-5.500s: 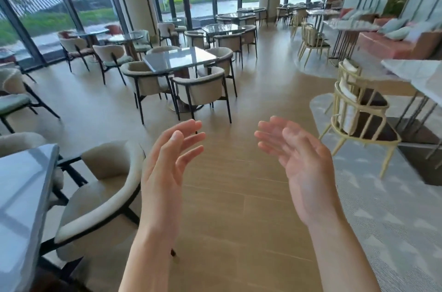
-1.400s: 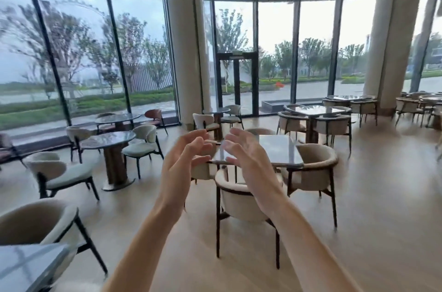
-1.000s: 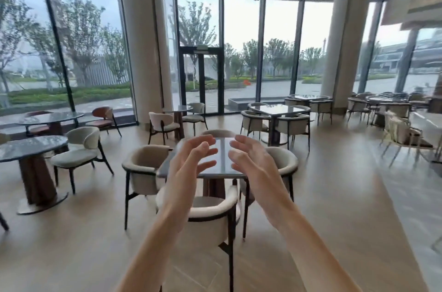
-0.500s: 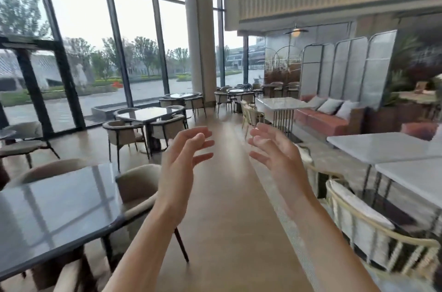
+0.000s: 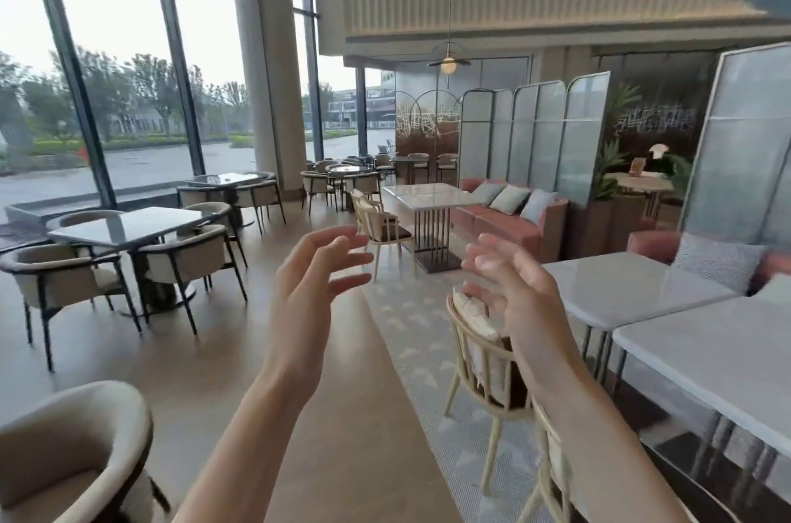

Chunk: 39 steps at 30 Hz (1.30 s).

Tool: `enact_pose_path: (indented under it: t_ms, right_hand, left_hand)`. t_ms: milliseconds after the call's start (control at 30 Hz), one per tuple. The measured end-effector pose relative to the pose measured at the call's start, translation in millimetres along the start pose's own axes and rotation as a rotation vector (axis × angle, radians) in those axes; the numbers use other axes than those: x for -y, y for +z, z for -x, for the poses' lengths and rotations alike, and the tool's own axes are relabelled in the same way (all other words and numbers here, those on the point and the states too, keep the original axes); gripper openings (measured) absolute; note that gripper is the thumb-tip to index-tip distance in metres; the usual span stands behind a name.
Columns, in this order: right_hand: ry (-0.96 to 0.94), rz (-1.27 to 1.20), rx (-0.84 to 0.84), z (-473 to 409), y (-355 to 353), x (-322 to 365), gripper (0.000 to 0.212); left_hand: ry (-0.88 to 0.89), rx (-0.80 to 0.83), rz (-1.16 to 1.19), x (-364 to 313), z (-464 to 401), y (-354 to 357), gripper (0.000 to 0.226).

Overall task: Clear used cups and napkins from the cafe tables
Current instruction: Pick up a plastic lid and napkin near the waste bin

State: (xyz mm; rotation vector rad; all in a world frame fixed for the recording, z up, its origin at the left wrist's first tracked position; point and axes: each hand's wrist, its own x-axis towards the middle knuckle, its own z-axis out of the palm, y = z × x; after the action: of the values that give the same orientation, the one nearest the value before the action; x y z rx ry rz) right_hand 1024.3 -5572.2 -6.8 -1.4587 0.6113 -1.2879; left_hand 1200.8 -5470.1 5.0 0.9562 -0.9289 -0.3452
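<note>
Head view: left hand (image 5: 306, 295) and right hand (image 5: 515, 297) raised mid-frame, palms facing, each grip loosely spread, holding nothing. Right: white bench (image 5: 633, 287) near; left: dark bench (image 5: 128, 225) farther. Cups, napkins: not visible.

I am not finding any text I can read. I am seeing pale script-like marks on the dark wall panel (image 5: 655, 121) behind the plants, too blurred to make out, and line drawings on the brown panel (image 5: 421, 124).
</note>
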Motion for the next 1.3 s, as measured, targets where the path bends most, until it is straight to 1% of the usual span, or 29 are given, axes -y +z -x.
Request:
enact_pose_path:
  t_ms: [200, 300, 367, 467, 533, 633, 733, 833, 967, 1000, 1067, 1167, 1300]
  right_hand:
    - [0.015, 0.026, -0.076, -133, 17, -80, 0.053]
    - [0.0, 0.016, -0.103, -212, 38, -115, 0.044]
    - [-0.011, 0.012, -0.111, -269, 55, -131, 0.037]
    - [-0.048, 0.001, -0.108, -347, 79, -150, 0.034]
    - [-0.056, -0.011, -0.095, -393, 93, -165, 0.026]
    - [-0.05, -0.039, -0.079, -453, 119, -197, 0.026]
    - [-0.038, -0.058, -0.037, -513, 145, -238, 0.022]
    - [-0.018, -0.075, 0.033, -580, 180, -278, 0.026]
    - [0.012, -0.157, 0.161, -674, 248, -326, 0.023]
    - [0.027, -0.161, 0.186, -686, 260, -333, 0.022]
    - [0.034, -0.178, 0.257, -729, 294, -349, 0.021]
    - [0.036, -0.19, 0.335, -795, 336, -371, 0.021]
    - [0.056, -0.204, 0.413, -869, 380, -411, 0.021]
  left_hand:
    - [-0.042, 0.053, 0.044, 112, -125, 16, 0.031]
    - [-0.057, 0.065, 0.063, 161, -201, 13, 0.027]
    - [-0.044, 0.077, 0.075, 181, -263, 13, 0.026]
    - [-0.008, 0.07, 0.079, 205, -347, 14, 0.026]
    - [0.004, 0.072, 0.076, 223, -389, 13, 0.025]
    - [0.008, 0.071, 0.063, 259, -439, 3, 0.025]
    - [-0.006, 0.006, 0.027, 301, -490, -13, 0.026]
    - [-0.009, -0.067, -0.039, 341, -540, -33, 0.03]
    - [0.05, -0.177, -0.153, 384, -622, -60, 0.018]
    - [0.038, -0.197, -0.163, 388, -635, -64, 0.019]
    - [0.076, -0.234, -0.195, 403, -676, -76, 0.019]
    - [0.121, -0.324, -0.232, 428, -732, -91, 0.03]
    - [0.114, -0.439, -0.255, 467, -800, -117, 0.031]
